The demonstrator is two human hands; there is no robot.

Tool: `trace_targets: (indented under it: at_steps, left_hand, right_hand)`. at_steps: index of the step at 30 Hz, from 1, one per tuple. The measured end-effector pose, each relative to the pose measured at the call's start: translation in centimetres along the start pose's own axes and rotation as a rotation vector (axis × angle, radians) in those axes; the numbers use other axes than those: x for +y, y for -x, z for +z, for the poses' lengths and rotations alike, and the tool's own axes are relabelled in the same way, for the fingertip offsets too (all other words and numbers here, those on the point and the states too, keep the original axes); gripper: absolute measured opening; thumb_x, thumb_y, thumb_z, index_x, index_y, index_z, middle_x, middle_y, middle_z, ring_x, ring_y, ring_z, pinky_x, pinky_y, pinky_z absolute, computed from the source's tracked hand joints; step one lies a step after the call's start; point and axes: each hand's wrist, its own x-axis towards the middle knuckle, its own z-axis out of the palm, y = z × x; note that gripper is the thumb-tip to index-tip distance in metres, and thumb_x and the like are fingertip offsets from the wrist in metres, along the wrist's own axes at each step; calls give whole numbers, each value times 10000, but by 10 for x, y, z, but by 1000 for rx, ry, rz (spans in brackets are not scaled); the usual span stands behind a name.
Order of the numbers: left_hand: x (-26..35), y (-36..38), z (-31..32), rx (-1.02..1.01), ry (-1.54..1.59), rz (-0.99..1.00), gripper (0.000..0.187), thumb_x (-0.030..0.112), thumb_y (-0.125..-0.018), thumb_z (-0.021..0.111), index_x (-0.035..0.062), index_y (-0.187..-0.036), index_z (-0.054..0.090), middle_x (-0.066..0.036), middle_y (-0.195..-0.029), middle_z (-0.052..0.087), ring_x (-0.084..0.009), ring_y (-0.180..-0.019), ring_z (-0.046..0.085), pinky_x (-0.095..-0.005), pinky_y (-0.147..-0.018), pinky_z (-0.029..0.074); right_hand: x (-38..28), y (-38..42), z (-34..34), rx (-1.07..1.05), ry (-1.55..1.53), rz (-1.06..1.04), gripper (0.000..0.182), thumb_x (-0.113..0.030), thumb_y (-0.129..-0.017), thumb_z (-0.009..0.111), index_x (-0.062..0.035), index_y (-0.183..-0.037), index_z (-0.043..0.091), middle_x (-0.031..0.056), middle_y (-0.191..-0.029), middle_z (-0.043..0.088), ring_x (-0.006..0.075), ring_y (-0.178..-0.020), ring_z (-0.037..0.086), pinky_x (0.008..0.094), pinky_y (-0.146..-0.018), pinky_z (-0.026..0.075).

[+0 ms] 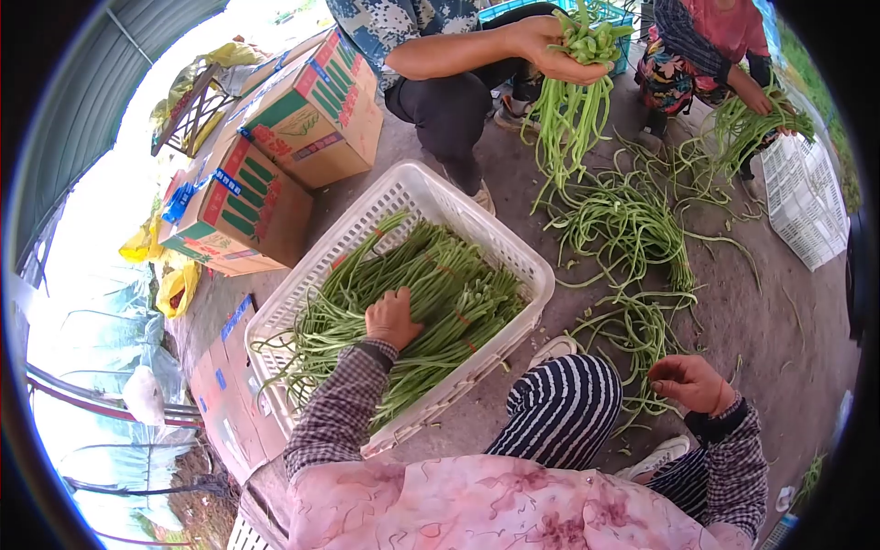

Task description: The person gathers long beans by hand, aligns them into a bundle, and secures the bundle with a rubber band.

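My left hand (pixel 392 317) rests on top of the green long beans (pixel 426 275) piled in a white plastic crate (pixel 417 179). Its fingers are curled into the beans, with the fingertips partly hidden. Several bean bundles there have thin reddish bands around them. On my other side, my right hand (pixel 694 384) hovers above the floor near my knee, loosely curled, with a gap between thumb and fingers and nothing visible in it. Loose long beans (pixel 632 225) lie tangled on the ground just beyond it.
Printed cardboard boxes (pixel 312 115) stand left of the crate. Opposite me, a person's hand (pixel 555 50) holds a bunch of long beans; another person (pixel 706 55) handles more at right, beside a white basket (pixel 802 197). A blue-green crate (pixel 621 20) stands behind.
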Motion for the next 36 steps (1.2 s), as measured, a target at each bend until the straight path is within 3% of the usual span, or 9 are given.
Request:
trace_targets:
  at_steps: [6,8,10,12,17,20,25,30,36]
  left_hand:
    - [-17,22,28,311,67,192,720,289,-635,743,52,-1211,381,-175,-1038,516,-315,-990,516,-402,-845,423]
    - [-21,14,19,265,115,181,689,262,-692,713,21,-1247,384,-184,-1111,507,-292,-1048,494,-385,-905,395]
    - [-38,-12,-11,-201,667,135,595,256,-741,680,-12,-1216,441,-177,-1192,488,-268,-1095,478,-377,-928,379]
    - [-68,-47,-12,-194,918,-52,570,336,-776,639,-32,-1183,485,-183,-1241,466,-251,-1124,466,-360,-936,374]
    - [-95,-107,21,110,330,-449,698,373,-767,610,50,-1311,316,-142,-1335,370,-282,-1234,337,-417,-998,286]
    - [-93,-120,17,-84,280,-627,725,364,-774,595,103,-1346,236,-126,-1357,336,-269,-1269,276,-430,-1016,247]
    - [-123,-144,58,-151,258,-475,480,362,-750,629,89,-1135,546,-131,-1201,513,-270,-1243,320,-529,-1009,183]
    - [-79,-107,31,42,-73,-375,412,319,-767,627,107,-1110,538,-143,-1105,551,-294,-1165,391,-551,-942,274]
    - [-91,-110,40,289,395,-217,298,314,-840,538,45,-966,524,-197,-870,597,-354,-858,558,-480,-713,404]
  right_hand:
    - [-1,-6,5,-35,24,-11,250,-136,-809,630,22,-994,572,59,-822,619,104,-717,552,239,-637,460]
    - [3,-8,5,-42,0,0,250,-135,-808,631,22,-993,571,57,-819,617,101,-712,550,237,-631,458]
    - [2,-8,5,-71,25,34,242,-126,-809,630,19,-992,569,45,-819,612,90,-705,544,233,-624,456]
    - [2,-6,6,-54,-20,43,238,-122,-810,628,18,-993,568,39,-821,609,85,-709,540,230,-626,454]
    - [-5,-3,3,-8,-72,57,221,-109,-817,617,12,-995,568,26,-832,607,81,-726,535,227,-647,452]
    - [2,1,4,16,-105,31,217,-103,-814,616,12,-991,569,30,-825,606,84,-732,534,227,-658,450]
    - [-4,7,2,13,27,15,224,-118,-806,622,12,-981,572,36,-789,601,90,-718,541,232,-650,450]
    - [1,15,1,17,48,14,226,-120,-797,625,15,-972,576,46,-759,600,97,-686,545,235,-621,449]
    - [-3,25,0,21,90,-14,229,-126,-788,630,18,-959,583,55,-750,602,98,-677,548,233,-607,450]
